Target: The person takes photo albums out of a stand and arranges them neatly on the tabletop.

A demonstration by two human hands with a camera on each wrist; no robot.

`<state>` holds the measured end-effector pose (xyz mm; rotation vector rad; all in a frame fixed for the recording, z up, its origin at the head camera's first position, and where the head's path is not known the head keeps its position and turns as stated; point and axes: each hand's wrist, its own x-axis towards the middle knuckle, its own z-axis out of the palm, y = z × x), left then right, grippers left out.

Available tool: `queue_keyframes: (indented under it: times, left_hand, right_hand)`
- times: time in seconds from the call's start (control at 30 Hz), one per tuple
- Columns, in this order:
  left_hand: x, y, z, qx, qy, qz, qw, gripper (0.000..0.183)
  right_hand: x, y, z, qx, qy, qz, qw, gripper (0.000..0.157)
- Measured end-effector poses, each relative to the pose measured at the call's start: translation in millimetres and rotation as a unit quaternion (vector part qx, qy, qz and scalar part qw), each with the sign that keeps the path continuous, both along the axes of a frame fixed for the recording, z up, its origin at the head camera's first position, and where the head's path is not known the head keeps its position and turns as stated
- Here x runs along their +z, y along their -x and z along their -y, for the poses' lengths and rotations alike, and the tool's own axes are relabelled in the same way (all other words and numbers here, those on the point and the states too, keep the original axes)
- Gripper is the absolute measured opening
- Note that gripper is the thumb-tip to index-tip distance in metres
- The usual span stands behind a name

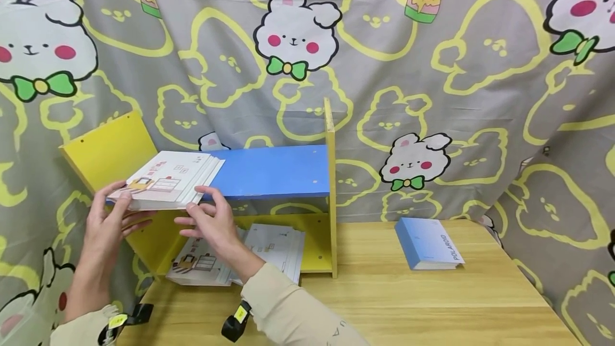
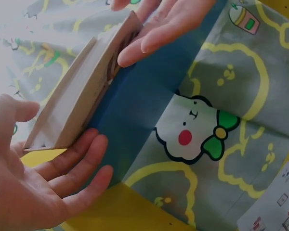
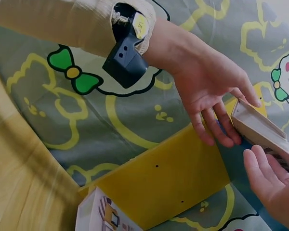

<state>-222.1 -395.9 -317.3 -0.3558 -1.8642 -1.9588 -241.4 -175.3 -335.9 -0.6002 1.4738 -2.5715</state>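
Observation:
A thick white book (image 1: 160, 178) with a printed vehicle and small buildings lies at the left end of the blue shelf board (image 1: 274, 170). My left hand (image 1: 108, 212) grips its near left corner, thumb on top and fingers below. In the left wrist view, the left hand (image 2: 48, 168) holds the low end of the tilted book (image 2: 82, 91). My right hand (image 1: 213, 223) is at the near right edge, thumb and forefinger touching the book, other fingers apart. Extended fingers of the right hand (image 3: 269, 178) lie along the book's underside in the right wrist view.
Similar white books (image 1: 276, 250) lie on the lower yellow shelf (image 1: 314, 239). Yellow side panels (image 1: 112, 146) flank the blue board. On the wooden table (image 1: 384, 303), a blue box-like book marked POLAROID (image 1: 427, 244) lies to the right. A patterned curtain (image 1: 365, 68) hangs behind.

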Motion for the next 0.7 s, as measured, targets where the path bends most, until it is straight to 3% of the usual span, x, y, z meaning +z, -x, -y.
queue_keyframes:
  times: [0.17,0.47,0.7]
  left_hand:
    - [0.3,3.4,-2.3,0.007,-0.022,0.002,0.9997,0.038]
    - [1.4,5.0,-6.2,0.056,-0.046,0.037,0.9967,0.042]
    - [-0.5,8.1,-9.8,0.047,-0.064,0.016,0.9967,0.04]
  right_hand:
    - [0.8,-0.2,2.0,-0.01,-0.002,0.01,1.0,0.033]
    - [4.4,-2.2,7.0,-0.032,0.004,0.019,0.999,0.028]
    - [8.7,-2.6,7.7,-0.071,-0.025,0.019,0.997,0.026]
